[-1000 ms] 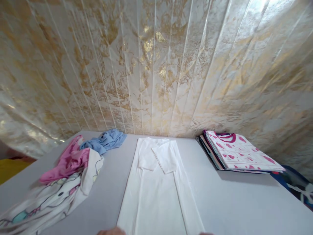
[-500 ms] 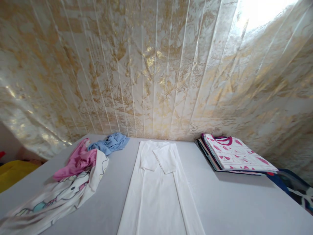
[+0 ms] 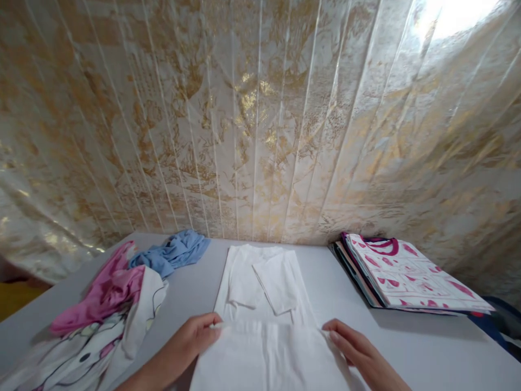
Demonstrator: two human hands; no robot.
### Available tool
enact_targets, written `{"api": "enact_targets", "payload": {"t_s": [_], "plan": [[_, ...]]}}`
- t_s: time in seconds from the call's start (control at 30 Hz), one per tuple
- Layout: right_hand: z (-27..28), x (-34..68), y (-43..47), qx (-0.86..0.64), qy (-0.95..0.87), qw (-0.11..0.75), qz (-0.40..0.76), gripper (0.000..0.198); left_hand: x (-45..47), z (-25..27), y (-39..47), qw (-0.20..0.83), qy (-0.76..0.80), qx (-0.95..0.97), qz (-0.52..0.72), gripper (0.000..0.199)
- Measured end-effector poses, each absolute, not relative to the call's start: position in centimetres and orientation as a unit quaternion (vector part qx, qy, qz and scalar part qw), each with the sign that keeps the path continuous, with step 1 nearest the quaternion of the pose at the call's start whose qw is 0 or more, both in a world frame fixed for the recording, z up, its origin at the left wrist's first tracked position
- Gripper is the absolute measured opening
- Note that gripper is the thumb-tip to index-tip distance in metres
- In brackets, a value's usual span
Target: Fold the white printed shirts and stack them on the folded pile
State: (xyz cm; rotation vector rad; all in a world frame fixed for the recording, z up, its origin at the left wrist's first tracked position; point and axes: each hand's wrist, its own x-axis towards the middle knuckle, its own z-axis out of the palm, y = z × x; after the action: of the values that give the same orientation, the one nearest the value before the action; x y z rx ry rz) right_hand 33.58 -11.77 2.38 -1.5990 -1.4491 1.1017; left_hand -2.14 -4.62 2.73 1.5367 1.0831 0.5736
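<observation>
A white shirt point(image 3: 280, 279) lies lengthwise on the table, its sides and short sleeves folded in over the body. My left hand point(image 3: 199, 332) pinches the left corner of its near end, and my right hand point(image 3: 345, 341) grips the right corner. Between the two hands the lifted hem is stretched straight across, raised over the lower part of the shirt. The sleeves and the far end still rest flat. The garment's nearest part runs out of view at the bottom.
To the left lie a crumpled blue cloth point(image 3: 171, 254), a pink garment point(image 3: 106, 288) and a white printed garment point(image 3: 87, 353). A stack of folded clothes point(image 3: 411, 277) stands at the right on the grey-white table point(image 3: 411, 355). A gold-patterned curtain point(image 3: 252, 136) hangs behind.
Both hands have come into view from below, holding the shirt's near end, which is now lifted and brought toward the far end. The view has shifted slightly.
</observation>
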Motion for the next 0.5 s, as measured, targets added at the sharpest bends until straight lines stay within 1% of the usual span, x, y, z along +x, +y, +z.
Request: {"api": "enact_targets", "payload": {"t_s": [0.1, 0.23, 0.3, 0.43, 0.5], "plan": [[3.8, 33.7, -5.2, -0.589, -0.549, 0.374, 0.460, 0.050, -0.7, 4.4, 1.1, 0.551, 0.421, 0.670, 0.265, 0.042], [5.3, 33.7, 3.5, -0.579, -0.574, 0.434, 0.384, 0.045, 1.1, 6.3, 9.0, 0.539, 0.422, 0.667, 0.295, 0.042], [5.2, 33.4, 6.6, -0.597, -0.557, 0.439, 0.375, 0.042, 1.8, 6.3, 11.8, 0.540, 0.433, 0.656, 0.300, 0.043], [2.8, 32.7, 8.7, -0.628, -0.522, 0.421, 0.396, 0.037, 2.5, 4.1, 13.2, 0.558, 0.454, 0.629, 0.297, 0.047], [1.5, 32.5, 8.0, -0.636, -0.508, 0.421, 0.400, 0.047, 2.4, 2.7, 12.2, 0.572, 0.452, 0.613, 0.304, 0.050]]}}
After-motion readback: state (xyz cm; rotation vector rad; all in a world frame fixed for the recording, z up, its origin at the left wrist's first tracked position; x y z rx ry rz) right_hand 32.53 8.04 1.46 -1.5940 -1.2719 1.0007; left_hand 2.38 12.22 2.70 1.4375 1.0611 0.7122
